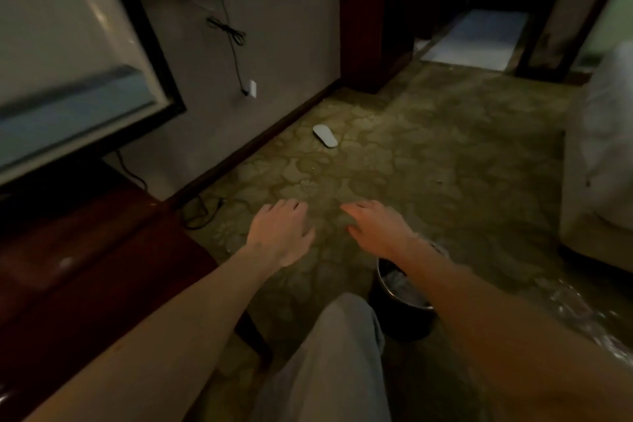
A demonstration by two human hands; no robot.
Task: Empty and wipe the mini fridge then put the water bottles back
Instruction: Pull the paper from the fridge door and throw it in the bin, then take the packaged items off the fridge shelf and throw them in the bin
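Two bare hands [337, 233] over mottled carpet [428, 164]

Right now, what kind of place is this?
Likely a hotel room: patterned carpet, a white slipper by the wall, a lined waste bin by the wooden desk. Both hands empty.

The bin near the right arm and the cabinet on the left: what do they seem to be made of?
Bin: probably metal, since its rim shines silver; it holds a crinkled clear plastic liner.
Cabinet: looks like dark reddish wood with a glossy varnish, as its top reflects light. Veneer or laminate cannot be ruled out.
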